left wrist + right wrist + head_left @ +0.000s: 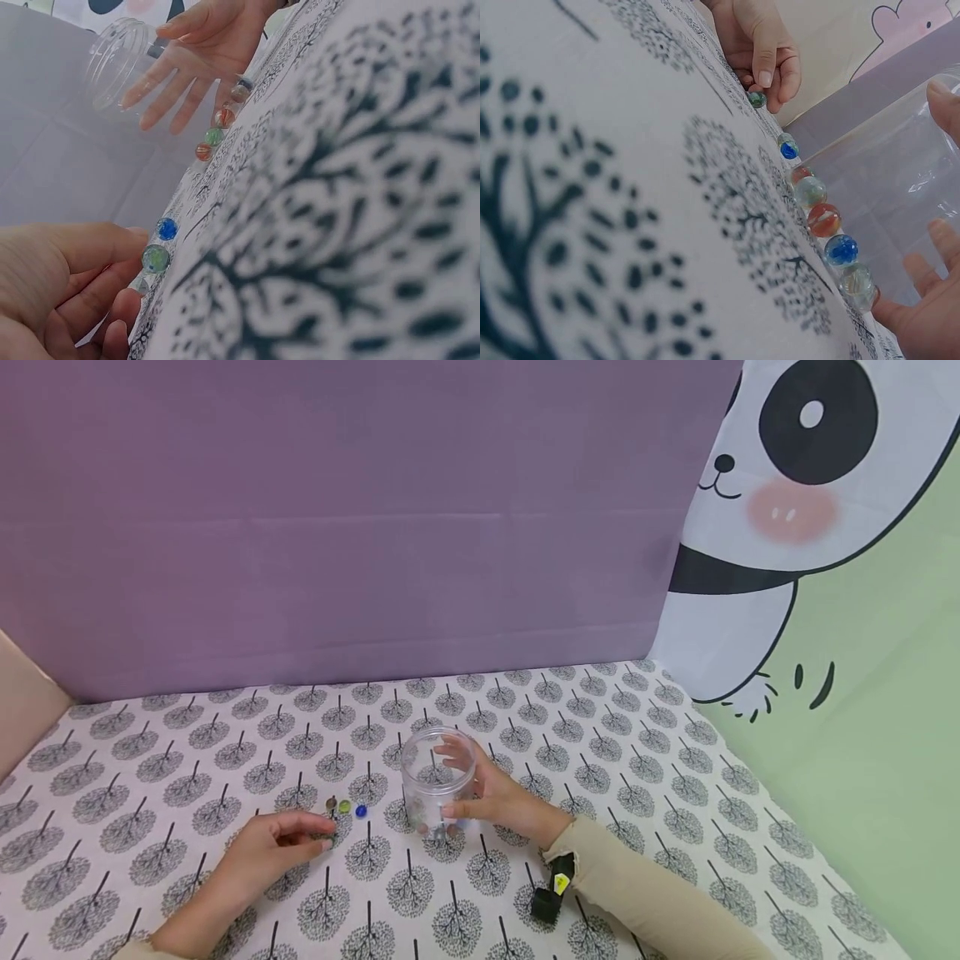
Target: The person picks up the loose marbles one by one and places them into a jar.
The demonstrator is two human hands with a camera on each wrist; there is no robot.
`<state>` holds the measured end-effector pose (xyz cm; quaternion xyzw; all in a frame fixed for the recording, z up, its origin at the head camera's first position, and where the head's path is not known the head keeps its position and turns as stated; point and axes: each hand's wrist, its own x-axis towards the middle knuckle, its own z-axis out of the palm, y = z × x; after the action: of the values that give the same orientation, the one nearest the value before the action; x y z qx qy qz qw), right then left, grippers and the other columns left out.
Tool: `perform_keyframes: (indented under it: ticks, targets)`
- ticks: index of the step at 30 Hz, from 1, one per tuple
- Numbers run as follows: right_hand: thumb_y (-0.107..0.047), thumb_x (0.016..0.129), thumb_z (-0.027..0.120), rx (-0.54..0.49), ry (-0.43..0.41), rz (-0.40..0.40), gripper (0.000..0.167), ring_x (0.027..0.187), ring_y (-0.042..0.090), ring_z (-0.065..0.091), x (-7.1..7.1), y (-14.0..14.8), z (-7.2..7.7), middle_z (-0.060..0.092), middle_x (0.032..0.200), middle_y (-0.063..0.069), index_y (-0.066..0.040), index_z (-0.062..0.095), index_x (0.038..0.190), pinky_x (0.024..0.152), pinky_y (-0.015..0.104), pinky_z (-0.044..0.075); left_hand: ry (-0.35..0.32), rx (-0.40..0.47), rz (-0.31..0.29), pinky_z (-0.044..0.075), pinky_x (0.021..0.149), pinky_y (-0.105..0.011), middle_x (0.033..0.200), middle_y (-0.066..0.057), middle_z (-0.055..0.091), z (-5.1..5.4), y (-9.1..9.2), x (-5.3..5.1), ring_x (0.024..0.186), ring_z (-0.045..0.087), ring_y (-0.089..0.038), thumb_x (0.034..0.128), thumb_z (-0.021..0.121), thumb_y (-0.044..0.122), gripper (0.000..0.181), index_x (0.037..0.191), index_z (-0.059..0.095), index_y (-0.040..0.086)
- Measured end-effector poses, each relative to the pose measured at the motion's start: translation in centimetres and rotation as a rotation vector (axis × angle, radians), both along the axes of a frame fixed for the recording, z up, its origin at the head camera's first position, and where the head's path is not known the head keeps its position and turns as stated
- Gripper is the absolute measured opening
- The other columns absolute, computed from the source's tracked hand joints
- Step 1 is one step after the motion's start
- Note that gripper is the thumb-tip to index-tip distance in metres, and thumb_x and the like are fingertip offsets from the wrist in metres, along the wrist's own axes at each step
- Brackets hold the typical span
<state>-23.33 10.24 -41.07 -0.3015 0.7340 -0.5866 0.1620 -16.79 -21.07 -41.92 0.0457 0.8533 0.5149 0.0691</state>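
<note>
A clear plastic jar stands upright and lidless on the patterned cloth, with several coloured glass marbles at its bottom. My right hand holds the jar from the right, thumb in front and spread fingers behind. To the left, my left hand is low over the cloth, thumb and finger together at a green marble, which it seems to pinch; the fingers partly hide it. Just beyond these fingertips lie a brownish marble, a yellow-green marble and a blue marble.
White cloth printed with dark trees covers the table. A purple backdrop rises behind it. At the right stands a green wall with a panda picture. A black wrist device sits below the right sleeve.
</note>
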Motion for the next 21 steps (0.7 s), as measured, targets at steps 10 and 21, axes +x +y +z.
perform_keyframes:
  ticks: [10,21]
  targets:
    - [-0.038,0.074,0.077,-0.004,-0.019,0.018,0.091,0.138,0.021,0.028,-0.29,-0.21,0.32,0.029,0.15,-0.005,-0.038,0.02,0.145,0.108,0.044,0.029,0.001,-0.04,-0.016,0.047,0.064,-0.022,0.091,-0.003,0.065,-0.04,-0.24,0.12,0.075,0.053,-0.008,0.0757,0.076,0.017,0.035,0.108,0.068,0.007]
    - [-0.042,0.072,0.079,-0.002,-0.017,-0.009,0.093,0.137,0.02,0.03,-0.14,-0.12,0.0,0.03,0.15,-0.005,-0.037,0.02,0.145,0.107,0.041,0.032,0.021,-0.06,-0.038,0.048,0.066,-0.021,0.096,-0.004,0.066,-0.11,-0.11,0.14,0.076,0.055,-0.008,0.0745,0.076,0.012,0.031,0.104,0.07,0.006]
